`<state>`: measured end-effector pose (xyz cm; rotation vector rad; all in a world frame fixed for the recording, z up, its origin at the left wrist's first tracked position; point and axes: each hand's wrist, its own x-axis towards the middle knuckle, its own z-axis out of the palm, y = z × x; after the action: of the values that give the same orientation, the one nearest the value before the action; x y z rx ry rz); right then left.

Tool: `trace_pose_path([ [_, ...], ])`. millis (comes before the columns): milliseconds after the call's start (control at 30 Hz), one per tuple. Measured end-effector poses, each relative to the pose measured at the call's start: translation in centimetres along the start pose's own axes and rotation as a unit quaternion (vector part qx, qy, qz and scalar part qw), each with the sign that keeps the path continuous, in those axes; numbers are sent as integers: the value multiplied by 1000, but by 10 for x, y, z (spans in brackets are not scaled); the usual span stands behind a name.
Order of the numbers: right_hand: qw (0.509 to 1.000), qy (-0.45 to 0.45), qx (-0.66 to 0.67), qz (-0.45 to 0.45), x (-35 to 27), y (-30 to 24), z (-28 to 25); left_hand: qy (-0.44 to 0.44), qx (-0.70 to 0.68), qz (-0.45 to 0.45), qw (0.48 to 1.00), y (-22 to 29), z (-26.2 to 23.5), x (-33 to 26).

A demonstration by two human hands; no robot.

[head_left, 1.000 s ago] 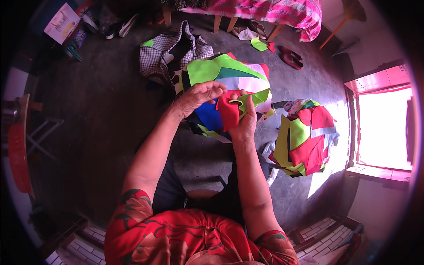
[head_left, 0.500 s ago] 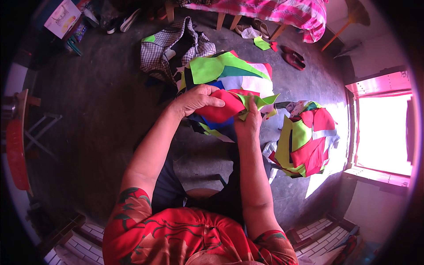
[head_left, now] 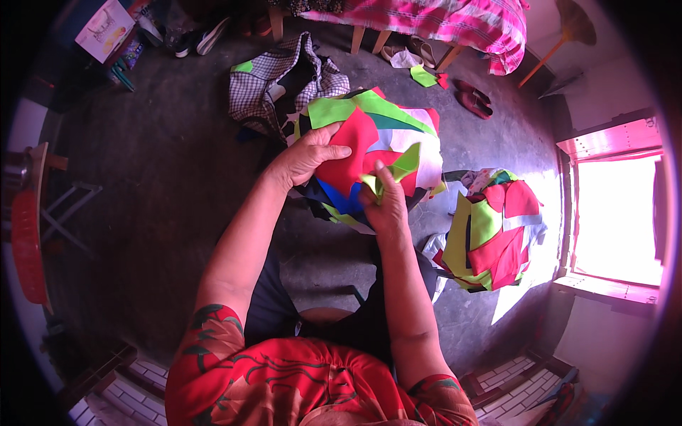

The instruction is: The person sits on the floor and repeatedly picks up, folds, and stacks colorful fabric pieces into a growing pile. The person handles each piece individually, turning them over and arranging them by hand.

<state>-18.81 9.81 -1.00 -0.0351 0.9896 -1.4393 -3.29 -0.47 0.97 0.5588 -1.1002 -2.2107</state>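
Note:
My left hand [head_left: 311, 155] pinches a red fabric piece [head_left: 349, 145] between thumb and fingers, its pointed end turned up. In my right hand [head_left: 387, 199] a lime-green fabric scrap [head_left: 405, 165] is gripped, bunched and folded at the fingers. Both hands are over a large heap of cut fabric pieces [head_left: 425, 153] in lime, pink, red, blue and teal, in front of my knees. What holds this heap together underneath is hidden. A second bundle of scraps [head_left: 504, 231], mostly red and lime, stands to the right.
A checked cloth [head_left: 259, 89] lies on the floor beyond the heap. Dark red shoes [head_left: 472, 99] and loose lime scraps [head_left: 423, 76] lie near a bed with a pink plaid cover [head_left: 433, 25]. A broom [head_left: 568, 28] leans at the far right; a bright window [head_left: 616, 213] is at right.
The red piece and the lime scrap, close together before, are now apart. My right hand has drawn down and slightly left with the lime scrap; the red piece has swung upright in my left.

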Motion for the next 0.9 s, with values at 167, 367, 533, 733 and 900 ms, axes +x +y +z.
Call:
trace_pose_path([
  [167,994,-50,39,85,-3,6,9,-60,2,-20,998,9,13,-7],
  [367,978,-99,158,96,-6,17,12,-144,-27,-86,986,12,7,-12],
  [533,992,-83,88,-39,-4,15,17,-121,19,-93,988,13,3,-13],
  [733,982,-5,-88,-164,6,1,13,-38,155,-51,986,8,-6,-7],
  [900,920,42,-307,-240,47,-18,16,41,241,-48,968,4,-19,-6],
])
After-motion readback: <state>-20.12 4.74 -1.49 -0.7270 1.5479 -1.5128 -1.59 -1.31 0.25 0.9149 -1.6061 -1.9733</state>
